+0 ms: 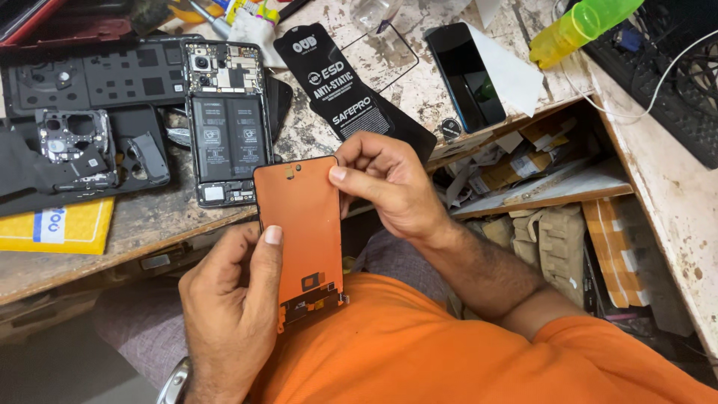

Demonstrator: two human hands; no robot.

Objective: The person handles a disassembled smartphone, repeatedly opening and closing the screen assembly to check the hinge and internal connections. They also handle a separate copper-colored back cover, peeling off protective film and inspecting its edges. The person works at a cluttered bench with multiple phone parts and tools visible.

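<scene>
I hold a phone display panel (303,224) with its copper-orange back facing me, upright over my lap. My left hand (228,307) grips its lower left edge, thumb lying on the back. My right hand (389,187) pinches the upper right edge between thumb and curled fingers. A small flex connector sits at the panel's bottom end. Just behind the panel, on the worn bench (134,224), lies an opened phone (224,120) showing its black battery and circuit board.
Black phone covers and a camera frame (75,142) lie at left on a black mat. A black anti-static pouch (340,90), a dark phone (467,75), a yellow-green bottle (576,26) and a yellow packet (56,224) lie around. Shelves with boxes stand at right.
</scene>
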